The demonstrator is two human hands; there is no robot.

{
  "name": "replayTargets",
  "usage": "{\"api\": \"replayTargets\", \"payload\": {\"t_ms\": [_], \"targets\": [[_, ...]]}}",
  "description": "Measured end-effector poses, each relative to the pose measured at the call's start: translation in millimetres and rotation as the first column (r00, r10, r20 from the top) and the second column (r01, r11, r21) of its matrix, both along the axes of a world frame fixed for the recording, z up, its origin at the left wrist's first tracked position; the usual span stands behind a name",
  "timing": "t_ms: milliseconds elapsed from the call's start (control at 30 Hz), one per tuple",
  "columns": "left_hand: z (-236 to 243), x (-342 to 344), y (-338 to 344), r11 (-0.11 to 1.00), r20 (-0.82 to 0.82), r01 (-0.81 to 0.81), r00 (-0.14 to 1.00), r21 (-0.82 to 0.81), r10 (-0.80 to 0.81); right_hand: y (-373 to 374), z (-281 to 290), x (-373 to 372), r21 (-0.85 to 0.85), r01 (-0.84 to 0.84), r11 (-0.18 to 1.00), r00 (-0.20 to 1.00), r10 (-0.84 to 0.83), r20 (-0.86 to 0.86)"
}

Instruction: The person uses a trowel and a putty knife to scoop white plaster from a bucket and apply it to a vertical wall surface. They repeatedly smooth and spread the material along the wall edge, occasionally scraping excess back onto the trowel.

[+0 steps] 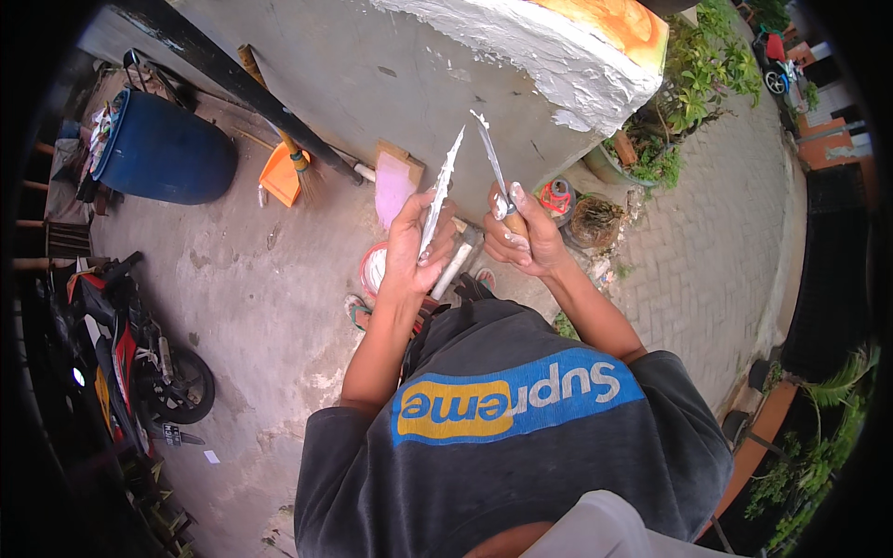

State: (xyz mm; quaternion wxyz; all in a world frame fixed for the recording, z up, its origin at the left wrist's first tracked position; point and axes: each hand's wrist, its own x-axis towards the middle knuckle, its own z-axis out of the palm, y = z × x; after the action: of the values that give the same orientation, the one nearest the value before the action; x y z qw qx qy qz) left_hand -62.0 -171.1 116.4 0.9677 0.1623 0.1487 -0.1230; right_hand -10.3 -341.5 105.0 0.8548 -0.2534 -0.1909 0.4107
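1. The left hand (pixel 416 240) pinches a flat putty blade (pixel 444 184) between thumb and fingers; the blade points up toward the wall and carries white paste along its edge.
2. The right hand (pixel 526 234) is closed around the wooden handle of a putty knife (pixel 490 154), thumb near the neck. White smears mark its fingers.
3. Both tools stand in front of the grey wall (pixel 372 74), their tips near each other but apart.
4. Rough white plaster (pixel 558 58) covers the wall's upper part.
5. Below the left hand, partly hidden by it, is a red-rimmed bucket (pixel 363 270) with white material inside.
6. Leftward on the concrete are an orange dustpan (pixel 279 177), a blue barrel (pixel 167 153) and a parked motorcycle (pixel 121 344).
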Motion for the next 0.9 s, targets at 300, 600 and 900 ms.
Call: {"api": "replayTargets", "payload": {"t_ms": [300, 600, 900], "targets": [[-14, -10, 28, 1.0, 0.054, 0.02, 0.998, -0.009, -0.02, -27, 32, 3, -0.184, 0.853, 0.489, 0.251, -0.074, 0.965], [-22, -9, 26, 0.999, 0.104, -0.019, 0.994, 0.032, 0.016, -18, 29, -10, -0.166, 0.823, 0.543, 0.281, -0.136, 0.95], [3, -22, 73, 0.285, -0.12, 0.188, 0.963, 0.94, -0.241, -53, 75, 17, -0.759, 0.289, 0.584, 0.85, 0.209, 0.484]]}}
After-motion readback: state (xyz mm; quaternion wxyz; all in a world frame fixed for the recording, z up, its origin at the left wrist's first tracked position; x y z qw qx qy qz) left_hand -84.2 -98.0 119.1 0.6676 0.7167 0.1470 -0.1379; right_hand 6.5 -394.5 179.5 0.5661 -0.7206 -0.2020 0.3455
